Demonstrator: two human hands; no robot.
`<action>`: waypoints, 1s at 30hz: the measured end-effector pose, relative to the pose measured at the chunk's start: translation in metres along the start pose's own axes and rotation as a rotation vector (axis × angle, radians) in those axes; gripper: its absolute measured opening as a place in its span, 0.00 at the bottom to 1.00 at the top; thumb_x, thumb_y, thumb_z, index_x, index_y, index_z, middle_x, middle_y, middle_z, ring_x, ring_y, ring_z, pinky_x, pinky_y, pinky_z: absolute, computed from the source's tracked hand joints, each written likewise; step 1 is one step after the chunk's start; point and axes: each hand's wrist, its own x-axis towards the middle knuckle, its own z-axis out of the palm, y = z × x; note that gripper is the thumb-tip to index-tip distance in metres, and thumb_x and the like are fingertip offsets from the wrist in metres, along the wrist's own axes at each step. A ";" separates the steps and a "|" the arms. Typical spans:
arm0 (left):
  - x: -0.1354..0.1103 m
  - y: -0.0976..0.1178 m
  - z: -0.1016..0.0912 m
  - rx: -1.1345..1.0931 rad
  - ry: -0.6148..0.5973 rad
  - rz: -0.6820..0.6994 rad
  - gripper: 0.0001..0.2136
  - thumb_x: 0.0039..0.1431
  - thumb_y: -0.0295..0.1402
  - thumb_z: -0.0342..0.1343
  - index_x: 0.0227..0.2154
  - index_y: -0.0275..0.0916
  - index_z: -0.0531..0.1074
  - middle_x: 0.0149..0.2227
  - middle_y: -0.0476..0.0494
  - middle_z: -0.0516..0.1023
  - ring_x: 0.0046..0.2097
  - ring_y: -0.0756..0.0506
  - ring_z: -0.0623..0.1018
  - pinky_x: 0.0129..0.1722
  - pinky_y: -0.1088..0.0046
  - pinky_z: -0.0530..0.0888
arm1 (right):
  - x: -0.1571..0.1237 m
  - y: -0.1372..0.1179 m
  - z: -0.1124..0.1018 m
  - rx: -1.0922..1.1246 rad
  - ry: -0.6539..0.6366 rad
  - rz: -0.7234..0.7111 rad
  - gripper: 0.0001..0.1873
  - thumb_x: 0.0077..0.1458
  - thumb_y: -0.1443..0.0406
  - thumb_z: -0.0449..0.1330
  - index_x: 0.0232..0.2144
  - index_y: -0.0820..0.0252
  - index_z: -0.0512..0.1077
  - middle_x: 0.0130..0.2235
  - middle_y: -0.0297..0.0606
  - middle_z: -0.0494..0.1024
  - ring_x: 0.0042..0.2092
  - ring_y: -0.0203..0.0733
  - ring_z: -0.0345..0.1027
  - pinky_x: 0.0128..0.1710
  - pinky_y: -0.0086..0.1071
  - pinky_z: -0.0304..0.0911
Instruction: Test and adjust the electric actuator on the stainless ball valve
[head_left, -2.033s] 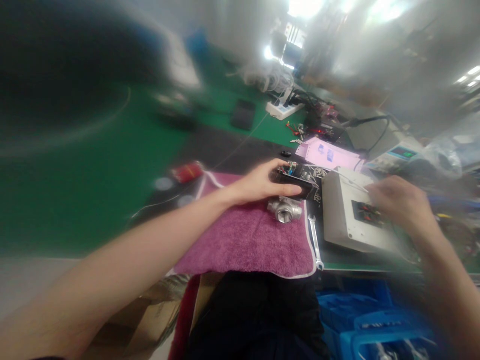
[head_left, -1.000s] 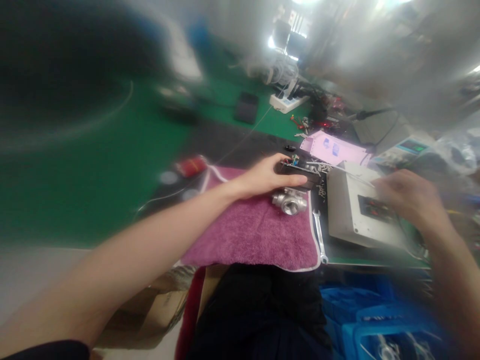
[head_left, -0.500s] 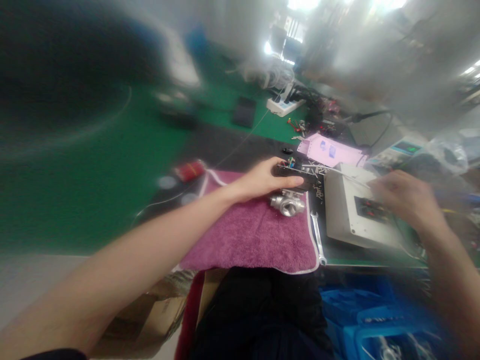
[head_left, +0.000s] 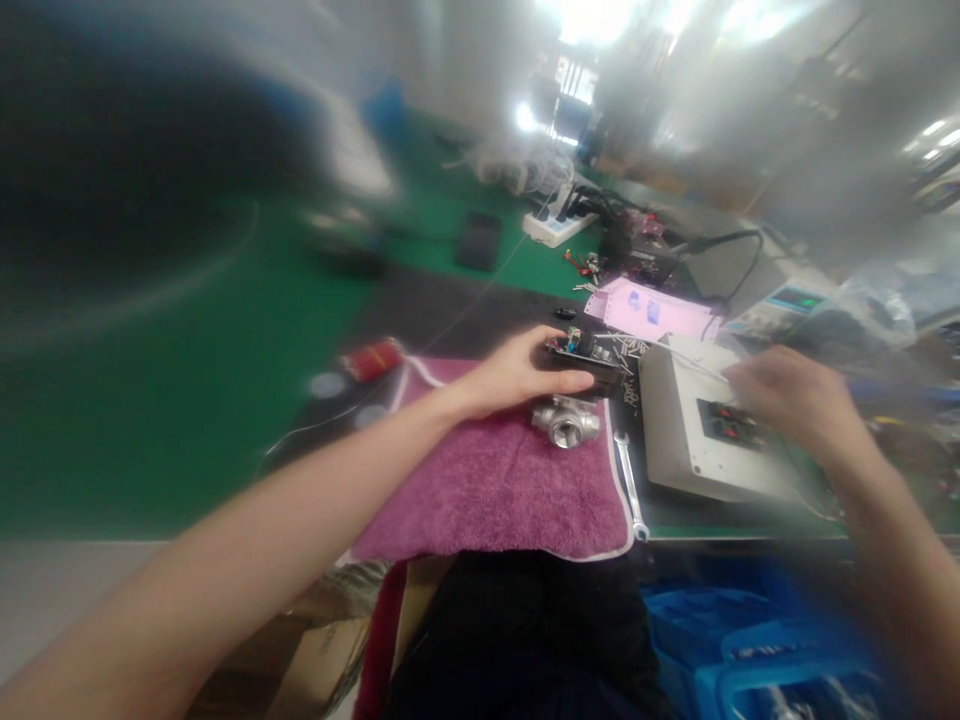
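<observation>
My left hand (head_left: pixel 525 375) is closed around a black housing (head_left: pixel 581 375) with exposed electronics on top. Below the housing sits a steel valve body (head_left: pixel 566 425) with round ports, resting on a purple towel (head_left: pixel 487 490). A thin white cable (head_left: pixel 675 352) runs from the housing across a light grey box (head_left: pixel 671 420) to my right hand (head_left: pixel 787 400). That hand is curled round the cable's end, above the box and beside its black panel with red parts (head_left: pixel 731 423); its fingertips are blurred. An open-ended wrench (head_left: pixel 631 487) lies beside the towel's right edge.
Small metal pins (head_left: pixel 630 350) lie scattered near a pink paper (head_left: pixel 649 310). Behind are a white power strip (head_left: pixel 559 228) and a bench instrument (head_left: pixel 795 300). A red spool (head_left: pixel 373 360) stands left. Blue bins (head_left: pixel 712 640) sit below the table edge.
The whole view has shifted slightly, so the things appear a little lower and further left. Both hands keep nearly the same places and grips.
</observation>
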 end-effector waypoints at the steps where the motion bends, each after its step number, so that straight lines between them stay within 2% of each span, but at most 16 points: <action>1: 0.000 0.000 0.000 -0.002 0.000 0.002 0.33 0.52 0.47 0.76 0.57 0.37 0.74 0.56 0.36 0.83 0.55 0.38 0.83 0.60 0.54 0.76 | 0.000 0.000 0.000 0.003 -0.002 0.000 0.22 0.64 0.46 0.56 0.38 0.54 0.79 0.40 0.41 0.80 0.40 0.49 0.73 0.40 0.38 0.61; 13: 0.000 0.001 0.000 0.018 0.012 -0.014 0.33 0.53 0.48 0.75 0.57 0.38 0.75 0.57 0.34 0.82 0.56 0.37 0.82 0.59 0.55 0.77 | 0.002 -0.001 -0.001 0.007 -0.006 0.010 0.22 0.64 0.46 0.56 0.35 0.55 0.77 0.39 0.41 0.79 0.40 0.48 0.73 0.41 0.38 0.61; 21: -0.001 0.001 0.000 0.028 0.022 -0.010 0.33 0.53 0.48 0.75 0.57 0.38 0.74 0.58 0.34 0.81 0.57 0.37 0.82 0.60 0.54 0.76 | 0.001 -0.001 -0.001 0.005 0.004 0.002 0.21 0.64 0.46 0.56 0.37 0.55 0.79 0.40 0.41 0.81 0.41 0.50 0.74 0.40 0.39 0.61; 30: 0.000 0.001 -0.001 0.018 0.022 -0.030 0.34 0.52 0.49 0.76 0.57 0.37 0.75 0.57 0.34 0.82 0.55 0.37 0.82 0.59 0.55 0.76 | -0.002 -0.007 -0.005 0.006 0.008 0.036 0.19 0.63 0.48 0.58 0.38 0.55 0.80 0.41 0.41 0.81 0.39 0.47 0.73 0.39 0.38 0.60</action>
